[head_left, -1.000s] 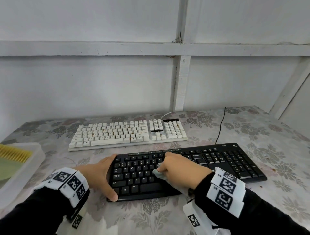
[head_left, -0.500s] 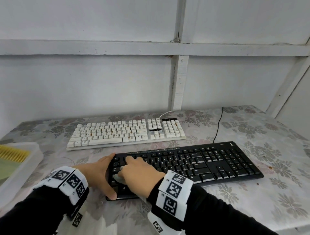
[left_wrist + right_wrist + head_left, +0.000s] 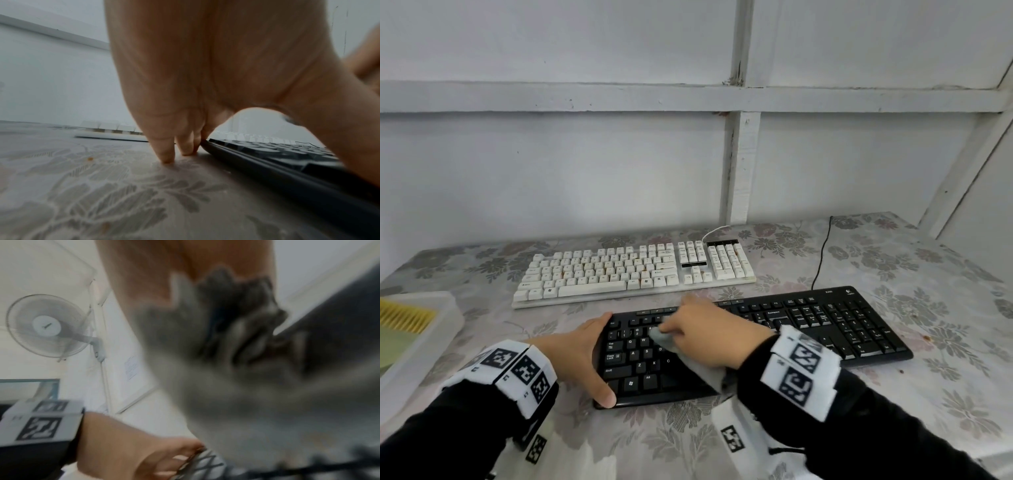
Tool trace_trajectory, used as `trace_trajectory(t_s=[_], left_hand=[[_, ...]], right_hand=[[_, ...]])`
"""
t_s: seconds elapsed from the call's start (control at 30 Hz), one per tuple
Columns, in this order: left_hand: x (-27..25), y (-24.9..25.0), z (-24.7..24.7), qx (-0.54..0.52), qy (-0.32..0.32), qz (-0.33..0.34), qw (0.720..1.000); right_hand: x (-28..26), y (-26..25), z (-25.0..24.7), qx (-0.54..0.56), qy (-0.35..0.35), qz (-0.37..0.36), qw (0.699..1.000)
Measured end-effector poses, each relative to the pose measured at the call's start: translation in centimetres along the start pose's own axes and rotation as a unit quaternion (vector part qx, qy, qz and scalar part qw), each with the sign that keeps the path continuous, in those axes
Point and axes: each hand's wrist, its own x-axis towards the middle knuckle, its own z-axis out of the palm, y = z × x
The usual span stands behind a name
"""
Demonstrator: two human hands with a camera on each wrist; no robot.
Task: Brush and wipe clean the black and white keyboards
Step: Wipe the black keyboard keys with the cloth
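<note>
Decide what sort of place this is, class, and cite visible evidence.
Probably a plain indoor workroom: a painted plank wall, a table under a floral plastic cover, and a white wall-mounted fan.

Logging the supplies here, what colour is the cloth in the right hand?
Light grey cloth, held by the right hand; clearest in the head view.

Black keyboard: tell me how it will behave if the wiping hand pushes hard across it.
The black keyboard looks thin and light, so it would likely slide on the smooth floral table cover. That is probably why the left hand braces its left end. It looks rigid, unlike the floppy grey cloth.
</note>
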Motion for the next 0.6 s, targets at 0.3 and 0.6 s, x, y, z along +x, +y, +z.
trace_trajectory(t_s=[0.3, 0.6], left_hand=[[0.2, -0.3, 0.0, 0.026, 0.02, 0.002, 0.999], [-0.1, 0.0, 0.1, 0.004, 0.005, -0.019, 1.0]], right_hand=[[3.5, -4.2, 4.0, -0.032, -0.007, -0.017, 0.999], [-1.6, 4.0, 0.8, 0.026, 0.004, 0.067, 0.997]])
